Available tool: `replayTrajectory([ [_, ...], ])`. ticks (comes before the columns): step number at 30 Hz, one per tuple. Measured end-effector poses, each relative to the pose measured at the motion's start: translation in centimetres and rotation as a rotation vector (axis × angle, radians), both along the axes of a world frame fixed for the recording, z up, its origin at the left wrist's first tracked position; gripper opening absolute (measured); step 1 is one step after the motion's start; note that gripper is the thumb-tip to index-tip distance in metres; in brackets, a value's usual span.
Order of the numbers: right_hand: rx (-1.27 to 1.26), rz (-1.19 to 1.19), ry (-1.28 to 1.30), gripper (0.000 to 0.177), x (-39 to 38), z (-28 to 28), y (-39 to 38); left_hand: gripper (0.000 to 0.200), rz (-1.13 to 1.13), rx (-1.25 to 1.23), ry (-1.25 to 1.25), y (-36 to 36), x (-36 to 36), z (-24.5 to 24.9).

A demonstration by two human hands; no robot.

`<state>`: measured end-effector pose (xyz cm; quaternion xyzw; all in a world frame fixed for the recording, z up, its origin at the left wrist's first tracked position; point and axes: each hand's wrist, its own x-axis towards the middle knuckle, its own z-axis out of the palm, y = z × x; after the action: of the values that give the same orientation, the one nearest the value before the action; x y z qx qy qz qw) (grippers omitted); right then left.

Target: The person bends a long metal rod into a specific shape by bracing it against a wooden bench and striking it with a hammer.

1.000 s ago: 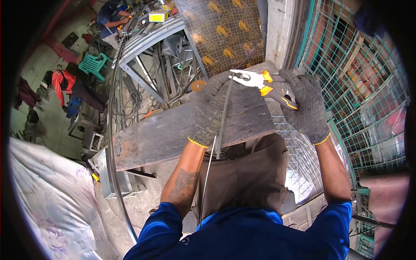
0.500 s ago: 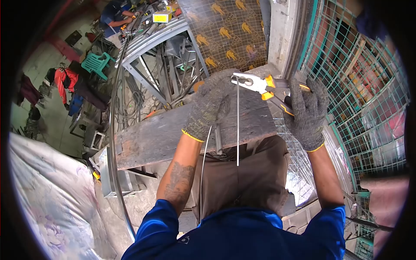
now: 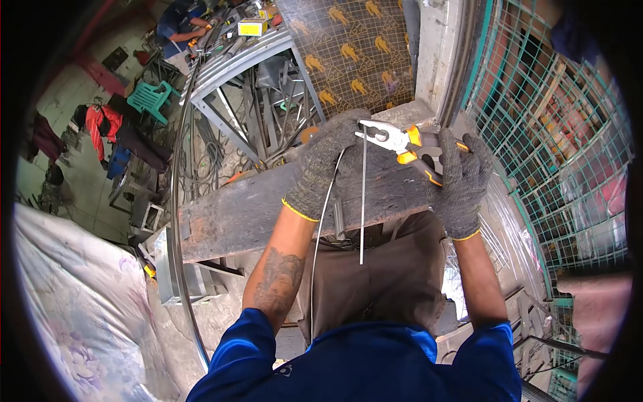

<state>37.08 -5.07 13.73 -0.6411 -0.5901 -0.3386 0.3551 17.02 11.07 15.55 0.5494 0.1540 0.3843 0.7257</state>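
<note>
My right hand [image 3: 462, 181], in a dark grey knit glove, is wrapped round the black and orange handles of pliers [image 3: 395, 139]. The plier jaws are at the upper end of a straight thin metal rod [image 3: 363, 201], which hangs down over my lap. Beside the jaws, my gloved left hand [image 3: 325, 164] is closed round a thin wire; its curved length [image 3: 320, 234] runs down past my left forearm. My left fingertips are partly hidden behind the glove. Below both hands lies a dark wooden plank [image 3: 234, 218].
A metal-framed table [image 3: 244, 63] with tools and a yellow box [image 3: 252, 27] stands at upper left. One person works there; another in red [image 3: 104, 127] bends near a green chair [image 3: 151, 100]. Green wire mesh [image 3: 536, 134] lines the right. A patterned board [image 3: 355, 53] stands ahead.
My right hand and the pliers have moved left and slightly down. The straight rod has shifted a little left and lower. The curved wire bows more, and its top shows higher beside my left hand.
</note>
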Motion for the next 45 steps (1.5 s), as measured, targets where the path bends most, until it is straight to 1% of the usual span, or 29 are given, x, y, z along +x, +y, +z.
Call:
replayTrajectory([
  [1,-0.027,0.006,0.061,0.067,-0.4,-0.4,0.0,0.051,0.003,0.000,-0.003,-0.3,0.1,0.3],
  [3,0.000,-0.013,0.091,0.067,-1.3,-1.4,0.5,0.039,0.007,-0.180,-0.049,-1.2,0.4,0.8],
  [4,0.027,-0.034,0.127,0.067,-1.6,-1.9,0.6,0.039,0.007,-0.180,-0.049,-1.5,0.4,1.0],
  [6,0.027,-0.039,0.182,0.067,-1.9,-2.9,0.8,0.038,-0.016,-0.201,-0.176,-2.0,0.3,1.1],
  [7,0.028,-0.044,0.235,0.067,-2.0,-3.2,0.9,0.038,-0.015,-0.198,-0.172,-2.0,0.4,1.1],
  [9,0.058,-0.063,0.230,0.067,-2.3,-3.7,1.1,0.039,0.080,-0.032,-0.096,-2.0,0.7,1.1],
  [11,0.084,-0.079,0.220,0.066,-2.3,-3.9,1.3,0.040,0.077,-0.042,-0.097,-1.9,0.4,1.2],
  [13,0.143,-0.039,0.154,0.089,-2.1,-3.9,1.3,0.044,0.061,-0.068,-0.100,-1.9,0.2,1.1],
  [17,0.181,-0.040,0.136,0.089,-1.8,-3.8,1.4,0.045,0.003,-0.169,-0.132,-1.8,0.2,1.2],
  [19,0.128,-0.049,0.151,0.061,-1.7,-3.7,1.1,0.044,0.024,-0.228,-0.161,-1.7,0.3,1.0],
  [20,0.128,-0.048,0.149,0.061,-1.5,-3.7,1.2,0.044,0.025,-0.228,-0.162,-1.4,0.3,0.8],
  [22,0.111,-0.084,0.169,0.059,-1.4,-3.8,1.3,0.042,-0.010,-0.105,-0.102,-1.0,0.3,0.6],
  [26,0.110,-0.055,0.148,0.059,-1.4,-2.9,1.1,0.043,-0.022,-0.096,-0.081,-1.2,0.0,0.8],
  [28,0.104,-0.038,0.138,0.081,-1.4,-2.8,1.0,0.044,-0.020,-0.119,-0.080,-1.2,0.0,0.8],
  [32,0.084,0.038,0.211,0.081,-1.6,-2.5,1.1,0.046,0.049,-0.193,-0.068,-1.8,0.3,0.5],
  [34,0.008,0.030,0.260,0.081,-1.5,-2.9,1.1,0.047,0.102,0.168,-0.077,-1.8,0.4,0.1],
  [35,0.009,0.031,0.261,0.081,-1.6,-2.9,1.3,0.047,0.103,0.170,-0.076,-1.6,0.6,0.4],
  [37,0.127,0.105,0.331,0.065,-1.8,-2.6,1.5,0.045,0.029,0.035,0.036,-1.3,1.0,1.3],
  [38,0.126,0.112,0.331,0.065,-1.8,-2.5,1.5,0.045,0.036,0.035,0.036,-1.4,0.9,1.6],
  [40,0.117,0.034,0.334,0.061,-1.8,-1.8,1.4,0.044,0.063,0.309,0.118,-1.7,0.7,2.2],
  [41,0.118,0.045,0.334,0.061,-2.0,-1.4,1.4,0.044,0.074,0.311,0.119,-2.0,0.7,2.5],
  [43,0.119,-0.048,0.368,0.057,-2.3,-0.7,1.4,0.042,0.053,0.203,0.080,-2.7,1.0,3.0],
  [44,0.121,-0.040,0.367,0.057,-2.2,-0.4,1.7,0.041,0.025,0.100,-0.002,-2.7,1.4,2.4],
  [45,0.148,-0.016,0.329,0.056,-2.1,-0.1,2.0,0.041,0.031,0.102,-0.002,-2.8,1.6,2.3],
])
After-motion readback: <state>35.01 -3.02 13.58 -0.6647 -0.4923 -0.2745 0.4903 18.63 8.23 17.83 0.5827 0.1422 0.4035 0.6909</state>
